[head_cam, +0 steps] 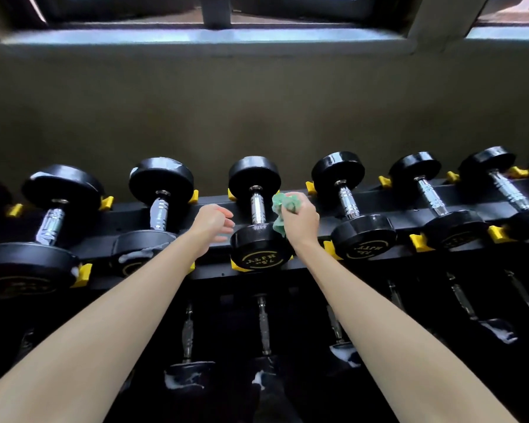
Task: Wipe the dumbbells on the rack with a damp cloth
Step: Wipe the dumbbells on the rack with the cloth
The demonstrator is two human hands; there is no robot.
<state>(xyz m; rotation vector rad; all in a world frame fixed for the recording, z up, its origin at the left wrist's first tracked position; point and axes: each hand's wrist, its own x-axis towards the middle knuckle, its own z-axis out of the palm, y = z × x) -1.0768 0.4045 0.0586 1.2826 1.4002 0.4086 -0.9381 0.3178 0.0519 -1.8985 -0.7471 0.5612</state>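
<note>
Top rack [376,197], wiping under way at centre dumbbell [260,250], seated on it. Right hand [300,221] fisted round bunched green cloth [283,206], just beside chrome handle [258,208]. Left hand [213,222] loosely open, empty. Next, likely: press cloth onto handle.

Glossy black dumbbell [258,209] heads, chrome handles; crumpled green cloth [283,209].

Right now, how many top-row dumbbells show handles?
6 dumbbells: two left of the left hand, one between it and the right hand, three further right; edges may hide more.
</note>
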